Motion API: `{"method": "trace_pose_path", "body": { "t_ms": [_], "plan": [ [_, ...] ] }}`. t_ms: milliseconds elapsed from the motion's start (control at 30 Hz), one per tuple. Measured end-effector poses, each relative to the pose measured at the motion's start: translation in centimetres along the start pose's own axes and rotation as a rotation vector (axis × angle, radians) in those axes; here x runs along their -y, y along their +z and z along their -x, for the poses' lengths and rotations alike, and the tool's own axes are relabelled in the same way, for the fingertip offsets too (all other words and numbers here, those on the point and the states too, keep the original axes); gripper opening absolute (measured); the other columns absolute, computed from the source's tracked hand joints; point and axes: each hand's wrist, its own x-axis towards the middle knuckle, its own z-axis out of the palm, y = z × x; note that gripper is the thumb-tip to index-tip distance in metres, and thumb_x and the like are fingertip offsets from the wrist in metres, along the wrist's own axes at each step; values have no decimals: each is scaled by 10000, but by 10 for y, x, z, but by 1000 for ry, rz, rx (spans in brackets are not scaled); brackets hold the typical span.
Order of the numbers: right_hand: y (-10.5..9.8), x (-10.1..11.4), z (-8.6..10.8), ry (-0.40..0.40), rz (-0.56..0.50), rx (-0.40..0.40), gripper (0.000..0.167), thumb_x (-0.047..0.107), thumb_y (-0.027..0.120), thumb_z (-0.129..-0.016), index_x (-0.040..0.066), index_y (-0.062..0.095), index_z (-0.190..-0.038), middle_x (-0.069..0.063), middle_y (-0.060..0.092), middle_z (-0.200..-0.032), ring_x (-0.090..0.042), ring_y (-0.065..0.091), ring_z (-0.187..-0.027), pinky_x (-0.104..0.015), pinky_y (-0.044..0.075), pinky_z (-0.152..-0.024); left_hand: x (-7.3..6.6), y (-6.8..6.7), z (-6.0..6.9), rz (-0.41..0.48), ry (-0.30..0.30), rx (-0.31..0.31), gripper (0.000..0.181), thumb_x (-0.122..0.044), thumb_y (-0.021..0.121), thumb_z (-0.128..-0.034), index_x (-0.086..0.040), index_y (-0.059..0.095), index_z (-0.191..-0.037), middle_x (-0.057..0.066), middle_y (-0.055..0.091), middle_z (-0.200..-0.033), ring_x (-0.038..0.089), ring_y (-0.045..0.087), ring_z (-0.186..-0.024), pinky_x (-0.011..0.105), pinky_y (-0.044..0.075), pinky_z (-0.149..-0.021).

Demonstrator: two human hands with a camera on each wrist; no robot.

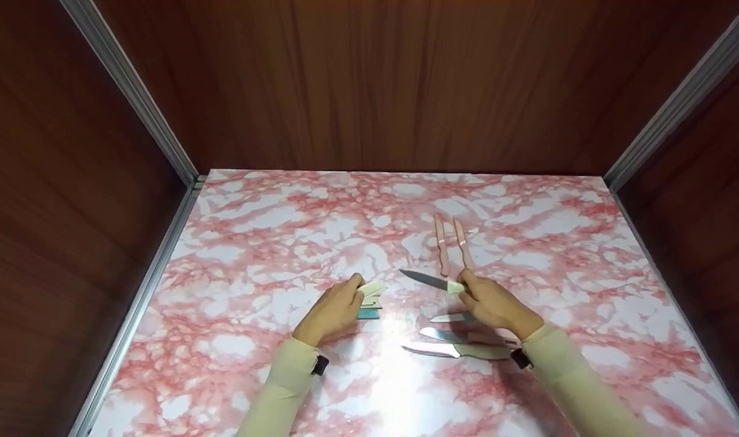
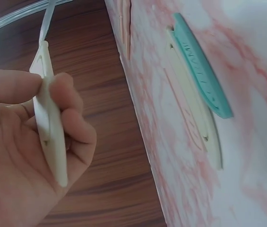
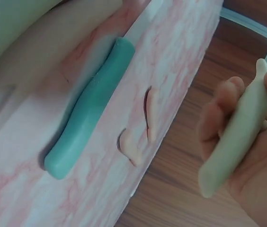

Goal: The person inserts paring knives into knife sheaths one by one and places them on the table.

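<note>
My left hand (image 1: 333, 309) pinches a cream knife sheath (image 2: 50, 127) between thumb and fingers, above the left side of a small group of sheaths. On the table below it lie a teal sheath (image 2: 202, 68), a cream sheath (image 2: 190, 90) and a pink sheath (image 2: 184, 111), side by side. My right hand (image 1: 497, 306) grips the cream handle of a knife (image 3: 237, 127). Its grey blade (image 1: 424, 278) points left, with the tip apart from the held sheath. Under the right hand lies a teal-handled knife (image 3: 93, 106), its handle hidden in the head view.
Nearer me lie a pink-handled knife (image 1: 442, 335) and a cream-handled knife (image 1: 481, 351), blades to the left. Two slim pink pieces (image 1: 442, 246), seemingly sheathed knives, lie beyond the right hand. Brown wood panels (image 1: 405, 85) wall the marbled table (image 1: 272, 243) at back and sides.
</note>
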Motion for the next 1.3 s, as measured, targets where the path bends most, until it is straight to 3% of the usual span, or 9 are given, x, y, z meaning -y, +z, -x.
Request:
{"method": "trace_pose_path", "body": {
  "t_ms": [133, 233, 433, 667, 1300],
  "plan": [
    [-1, 3, -1, -10, 38, -30, 114, 132, 524, -922, 128, 492, -1031, 38, 472, -704, -160, 458, -638, -346, 377, -608, -2, -1, -3, 8, 14, -5, 92, -165, 403, -984, -129, 483, -956, -27, 430, -729, 122, 420, -628, 283, 375, -585],
    [-3, 5, -2, -23, 57, -57, 97, 228, 528, -955, 142, 532, -998, 67, 484, -682, -132, 458, -606, -337, 382, -591, -3, -1, -5, 6, 40, -9, 124, -175, 429, -982, -128, 458, -872, -46, 372, -692, 107, 376, -612, 266, 336, -574],
    [-7, 10, -3, -81, 80, -93, 318, 456, 475, -967, 172, 606, -907, 133, 493, -651, -61, 459, -550, -311, 411, -580, -4, 1, -7, 10, 62, 27, 199, -200, 430, -993, -144, 415, -803, -65, 337, -662, 79, 324, -574, 238, 296, -539],
    [-10, 16, -2, -129, 84, -104, 267, 421, 501, -966, 201, 589, -843, 142, 471, -627, -41, 411, -512, -284, 388, -543, -6, 3, -6, 33, 54, 71, 163, -220, 409, -1008, -146, 455, -870, -70, 347, -649, 71, 316, -548, 236, 293, -523],
    [-7, 17, -2, -139, 98, -117, 253, 406, 522, -960, 194, 602, -847, 121, 528, -682, -41, 452, -548, -297, 408, -558, -6, 7, -6, 30, 64, 64, 180, -236, 396, -1013, -151, 439, -861, -68, 348, -646, 75, 313, -542, 241, 295, -526]
  ]
}}
